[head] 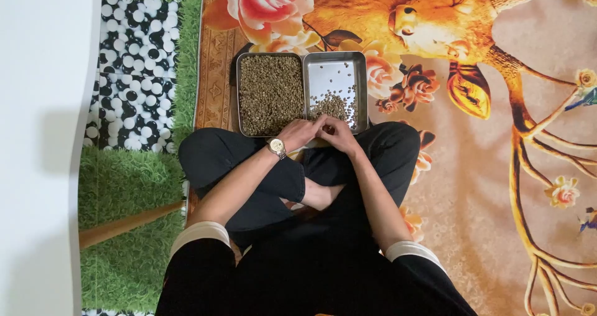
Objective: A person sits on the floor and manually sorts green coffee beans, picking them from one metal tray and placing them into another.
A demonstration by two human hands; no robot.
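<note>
Two metal trays lie side by side on a patterned mat in front of my crossed legs. The left tray (239,92) is full of small greenish-brown beans. The right tray (362,86) is mostly bare metal, with a small heap of beans (333,106) at its near side. My left hand (298,134), a watch on its wrist, and my right hand (337,133) meet at the near edge of the right tray, fingers curled together over the beans. Whether either hand holds any beans is hidden.
The mat (472,167) shows a golden deer, branches and pink flowers. To the left lie green artificial grass (124,185) and a black-and-white pebble panel (134,73). A wooden stick (124,226) crosses the grass. A white wall (37,148) stands at the far left.
</note>
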